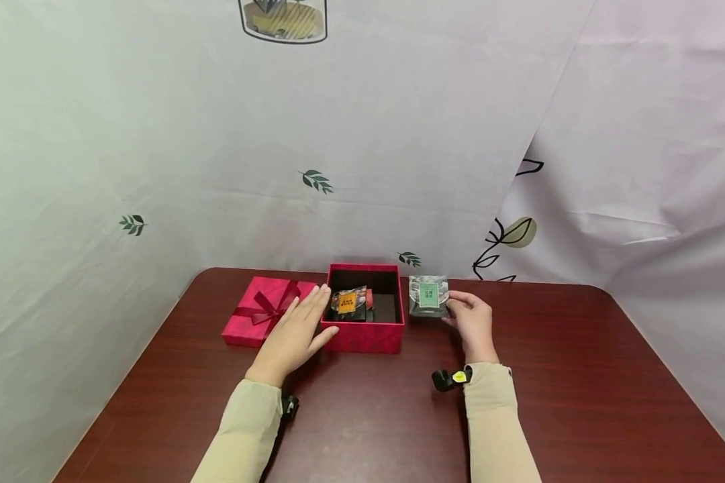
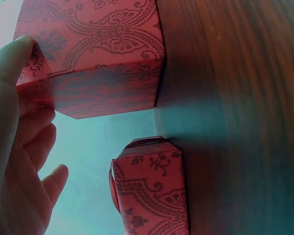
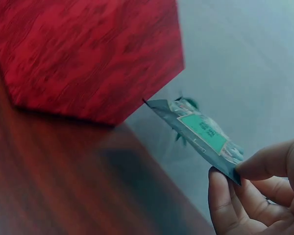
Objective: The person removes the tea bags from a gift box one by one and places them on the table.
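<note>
A red patterned gift box (image 1: pixel 364 337) stands near the back of the table, its top uncovered. Inside, toward its left, lies a dark sachet with an orange label (image 1: pixel 347 303), with a bit of red packaging beside it. My left hand (image 1: pixel 295 335) rests at the box's left side, fingers straight along the rim and thumb at the front wall (image 2: pixel 95 39). To the right of the box, my right hand (image 1: pixel 472 323) pinches a sachet with a green label (image 1: pixel 429 295) by its right edge, between thumb and fingers. The right wrist view shows this sachet (image 3: pixel 198 132) raised above the table.
Left of the box lies its red lid (image 1: pixel 250 329) with a dark red ribbon bow, partly behind my left hand. The brown wooden table (image 1: pixel 374 416) ends at a pale printed cloth (image 1: pixel 362 228) hanging behind. Black straps (image 1: pixel 444 380) circle both wrists.
</note>
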Motion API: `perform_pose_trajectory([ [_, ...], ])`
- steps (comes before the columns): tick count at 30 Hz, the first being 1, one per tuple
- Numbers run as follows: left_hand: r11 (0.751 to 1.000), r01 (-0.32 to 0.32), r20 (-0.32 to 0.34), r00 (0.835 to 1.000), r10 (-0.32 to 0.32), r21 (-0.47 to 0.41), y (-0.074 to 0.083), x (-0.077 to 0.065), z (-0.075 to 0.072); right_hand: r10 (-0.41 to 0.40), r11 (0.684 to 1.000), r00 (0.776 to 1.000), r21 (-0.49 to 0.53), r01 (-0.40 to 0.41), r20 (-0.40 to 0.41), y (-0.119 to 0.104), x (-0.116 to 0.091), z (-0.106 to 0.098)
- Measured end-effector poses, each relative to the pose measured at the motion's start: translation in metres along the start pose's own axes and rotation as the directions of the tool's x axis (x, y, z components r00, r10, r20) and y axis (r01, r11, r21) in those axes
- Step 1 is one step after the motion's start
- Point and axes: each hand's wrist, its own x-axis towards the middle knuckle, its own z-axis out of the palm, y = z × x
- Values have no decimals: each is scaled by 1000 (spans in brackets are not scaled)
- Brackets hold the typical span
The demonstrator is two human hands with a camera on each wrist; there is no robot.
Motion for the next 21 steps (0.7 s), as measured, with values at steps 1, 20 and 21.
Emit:
perform_pose_trajectory([
  [1, 1000, 1, 1, 1000, -1, -1, 0, 0, 0, 9, 1000, 1000, -15, -9, 6, 3, 1, 0],
  [20, 1000, 14, 10, 1000, -14, -7, 1, 0, 0, 57, 981, 996, -192, -42, 73, 21, 2, 5],
  [21, 1000, 12, 9, 1000, -12, -8, 1, 0, 0, 52, 977, 996, -210, -35, 73, 21, 3, 5],
])
